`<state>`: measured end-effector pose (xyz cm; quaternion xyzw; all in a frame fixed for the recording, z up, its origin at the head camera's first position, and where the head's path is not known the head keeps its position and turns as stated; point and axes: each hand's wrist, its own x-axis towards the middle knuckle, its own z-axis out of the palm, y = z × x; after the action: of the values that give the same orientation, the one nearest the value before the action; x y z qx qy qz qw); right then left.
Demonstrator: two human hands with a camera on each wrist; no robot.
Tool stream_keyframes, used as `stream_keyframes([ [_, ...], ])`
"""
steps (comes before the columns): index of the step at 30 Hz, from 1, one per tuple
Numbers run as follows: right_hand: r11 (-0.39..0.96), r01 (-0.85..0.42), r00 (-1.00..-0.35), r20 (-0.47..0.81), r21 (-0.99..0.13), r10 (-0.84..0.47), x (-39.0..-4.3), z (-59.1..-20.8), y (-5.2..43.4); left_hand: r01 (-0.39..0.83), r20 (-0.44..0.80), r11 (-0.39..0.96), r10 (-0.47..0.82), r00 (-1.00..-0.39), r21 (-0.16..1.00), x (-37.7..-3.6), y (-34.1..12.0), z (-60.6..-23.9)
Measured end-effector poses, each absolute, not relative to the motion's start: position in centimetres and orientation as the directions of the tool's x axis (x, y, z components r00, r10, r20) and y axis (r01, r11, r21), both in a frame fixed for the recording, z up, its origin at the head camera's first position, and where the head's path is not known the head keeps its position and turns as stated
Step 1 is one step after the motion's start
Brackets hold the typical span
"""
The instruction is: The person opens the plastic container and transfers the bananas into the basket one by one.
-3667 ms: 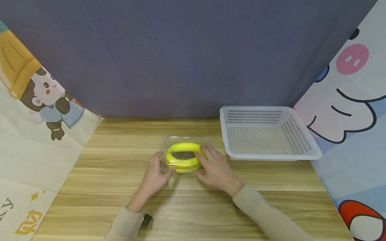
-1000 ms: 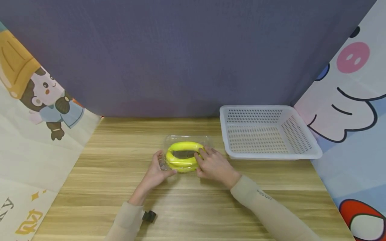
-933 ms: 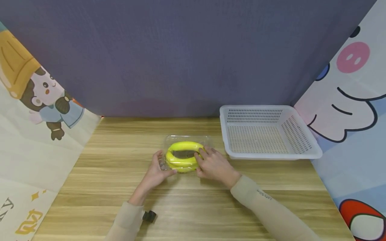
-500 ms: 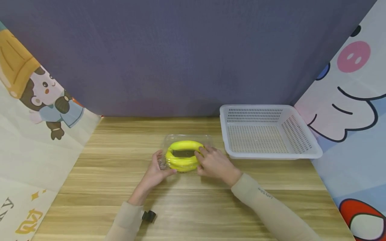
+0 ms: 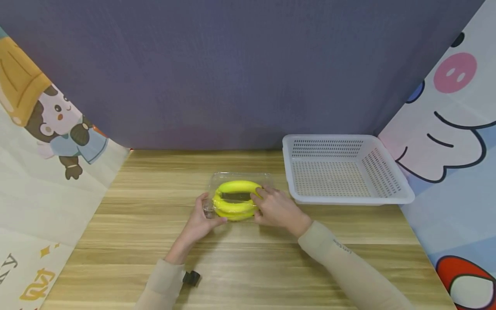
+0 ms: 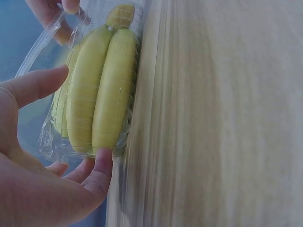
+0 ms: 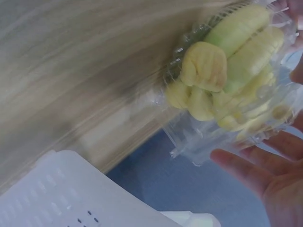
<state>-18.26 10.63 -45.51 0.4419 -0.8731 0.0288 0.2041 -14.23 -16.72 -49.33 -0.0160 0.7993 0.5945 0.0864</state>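
Note:
A clear plastic clamshell box [image 5: 241, 174] stands on the wooden table with a bunch of yellow bananas [image 5: 234, 208] inside. In the left wrist view, the bananas [image 6: 113, 90] lie lengthwise behind the see-through wall. My left hand [image 5: 197, 223] holds the box's left end, thumb along the front and fingers around the side. At the right end, the fingers of my right hand [image 5: 277, 210] grip the lid's front right edge. The lid [image 6: 37, 49] looks slightly raised from the base in the left wrist view. Its exact contact with the right fingertips is partly hidden.
A white perforated plastic basket [image 5: 346, 201] stands right of the box, with nothing visible in it. Behind the table [image 5: 248, 267] rises a dark grey-blue panel [image 5: 232, 77]. Cartoon-printed sheets flank both sides. A small black piece [image 5: 191, 278] shows by the left cuff.
My right fingers have curled in at the lid's right edge, and the lid's front edge has lifted a little. My left hand and the basket have stayed nearly in place.

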Motion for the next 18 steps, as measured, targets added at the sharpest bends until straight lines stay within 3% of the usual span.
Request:
stream_keyframes([
  [18, 0.579, -0.815, -0.545, 0.305, 0.028, -0.781, -19.2, -43.8, 10.7, -0.113, -0.141, 0.271, 0.085, -0.986, 0.956, -14.4, -16.5, -49.6],
])
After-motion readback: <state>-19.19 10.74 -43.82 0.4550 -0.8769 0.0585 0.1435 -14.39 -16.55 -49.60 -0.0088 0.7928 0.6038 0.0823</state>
